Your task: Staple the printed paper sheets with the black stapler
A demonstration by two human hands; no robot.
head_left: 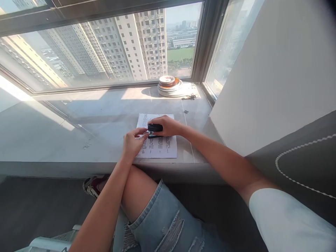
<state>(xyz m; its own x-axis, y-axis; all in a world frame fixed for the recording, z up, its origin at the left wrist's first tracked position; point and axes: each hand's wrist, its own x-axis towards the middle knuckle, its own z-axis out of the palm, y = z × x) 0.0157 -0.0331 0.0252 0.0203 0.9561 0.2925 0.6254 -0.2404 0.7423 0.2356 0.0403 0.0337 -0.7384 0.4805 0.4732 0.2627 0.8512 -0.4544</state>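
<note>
A black stapler (155, 127) is over the printed sheet (160, 151) on the window sill, its top lifted from its base and shiny metal showing between them. My right hand (169, 126) is closed around the stapler from the right. From the left, my left hand (133, 140) brings its thumb and index finger together at the stapler's front end, by the metal part. Whatever small thing lies between those fingertips is too small to make out. The sheet lies flat under both hands, partly covered by them.
Stacked plates and small dishes (170, 87) stand by the window frame. Beside them lies a dark tangled cord (190, 97). Small grey strips (186, 112) rest right of the sheet. A bead chain (279, 164) hangs at the right, near the wall (262, 77). My knee is below the sill edge.
</note>
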